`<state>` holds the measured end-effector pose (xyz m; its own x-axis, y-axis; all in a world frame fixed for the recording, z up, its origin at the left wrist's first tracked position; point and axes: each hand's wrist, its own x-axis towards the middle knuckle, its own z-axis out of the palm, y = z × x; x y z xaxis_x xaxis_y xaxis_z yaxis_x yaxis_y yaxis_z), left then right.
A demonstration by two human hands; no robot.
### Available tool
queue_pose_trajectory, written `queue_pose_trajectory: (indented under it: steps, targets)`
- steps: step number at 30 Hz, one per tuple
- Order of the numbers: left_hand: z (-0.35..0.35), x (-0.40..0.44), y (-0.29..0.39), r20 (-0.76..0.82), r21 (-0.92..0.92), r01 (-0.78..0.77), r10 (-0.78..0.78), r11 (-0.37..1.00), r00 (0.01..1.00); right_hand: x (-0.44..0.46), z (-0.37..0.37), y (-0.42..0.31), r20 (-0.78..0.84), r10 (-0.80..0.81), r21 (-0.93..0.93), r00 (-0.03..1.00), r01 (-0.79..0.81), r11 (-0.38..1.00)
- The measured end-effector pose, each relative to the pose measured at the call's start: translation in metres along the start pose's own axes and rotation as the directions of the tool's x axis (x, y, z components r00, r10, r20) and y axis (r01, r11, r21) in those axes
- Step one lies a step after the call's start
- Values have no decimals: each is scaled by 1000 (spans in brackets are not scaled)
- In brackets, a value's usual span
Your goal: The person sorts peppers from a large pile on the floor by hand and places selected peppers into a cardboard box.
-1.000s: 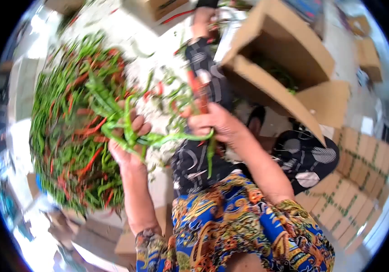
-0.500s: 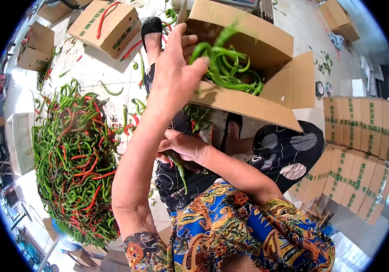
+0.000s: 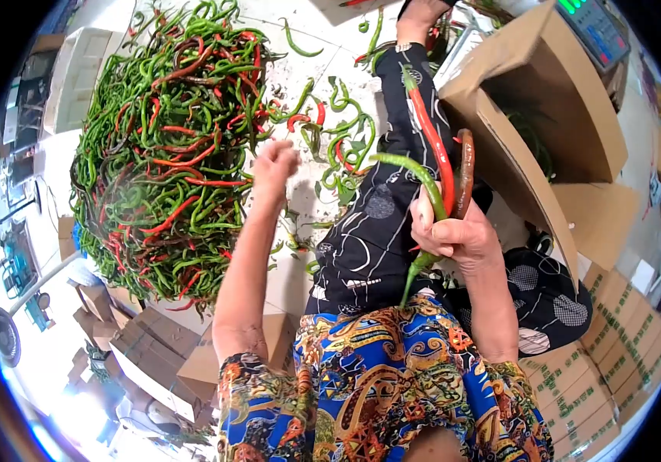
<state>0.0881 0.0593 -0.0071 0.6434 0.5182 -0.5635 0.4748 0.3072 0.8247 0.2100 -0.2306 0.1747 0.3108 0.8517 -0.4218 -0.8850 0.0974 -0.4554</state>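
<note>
My right hand [image 3: 457, 237] is closed round a few chili peppers [image 3: 432, 138] in front of my lap. A long red one with a green end and a brownish one point up, a green one curves left, and a green end hangs below the fist. My left hand [image 3: 275, 163] is beside the right edge of a large heap of green and red chili peppers [image 3: 169, 154]. Its fingers are curled, somewhat blurred, and no pepper sticks out. An open cardboard box [image 3: 515, 154] stands to the right of my right hand; green peppers show dimly inside.
Loose peppers [image 3: 338, 173] lie on the pale floor between the heap and my leg. A scale with a lit green display [image 3: 596, 35] sits behind the box. Stacked printed cartons [image 3: 577, 389] stand at lower right, more cardboard boxes [image 3: 153, 354] at lower left.
My left hand has left the box opening, where green peppers were dropping in, and moved to the heap. My right hand has risen with its peppers from my lap. The view has shifted left.
</note>
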Motion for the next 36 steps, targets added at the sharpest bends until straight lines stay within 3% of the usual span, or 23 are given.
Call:
queue_pose_trajectory:
  steps: [3,7,8,10,12,15,18,21,22,24,26,30,31,34,36]
  targets:
    - [3,23,-88,-119,332,-9,51,943,992,10,-6,13,-70,16,29,997,-14,999]
    - [43,28,-89,-259,683,-63,322,728,910,20,-1,17,-139,-42,99,989,56,993]
    - [46,33,-97,-216,687,-140,385,713,897,23,-1,17,-131,-78,140,988,96,985]
    - [55,35,-100,-84,699,-115,240,706,967,25,6,15,-163,-100,127,982,121,984]
    - [52,28,-97,106,633,-199,172,748,979,28,11,7,-135,-86,136,987,104,985]
    - [36,36,-112,-127,566,-130,242,814,962,37,4,0,-88,-130,149,988,142,979]
    - [28,42,-85,-150,594,-94,225,799,963,46,-3,3,-79,-149,165,986,160,973]
    - [54,32,-73,-124,475,-194,284,858,951,49,3,8,-86,-140,128,986,150,980]
    - [65,30,-74,-34,638,-337,463,692,886,51,3,8,-82,-143,127,986,153,980]
    - [89,21,-75,88,704,-462,580,539,810,53,3,9,-74,-146,127,986,155,980]
    - [103,17,-86,110,763,-387,486,518,867,55,6,9,-92,-121,123,988,132,984]
    - [101,15,-94,12,585,-370,448,722,894,57,4,10,-92,-122,85,988,130,988]
    - [97,9,-82,-7,501,-402,467,767,884,56,4,8,-77,-120,99,990,127,987]
    - [83,-17,-42,-49,119,-296,304,948,951,57,-1,9,-30,-120,134,992,123,983]
    - [70,-34,-18,73,-69,-205,210,976,975,57,-2,10,-24,-126,133,992,128,983]
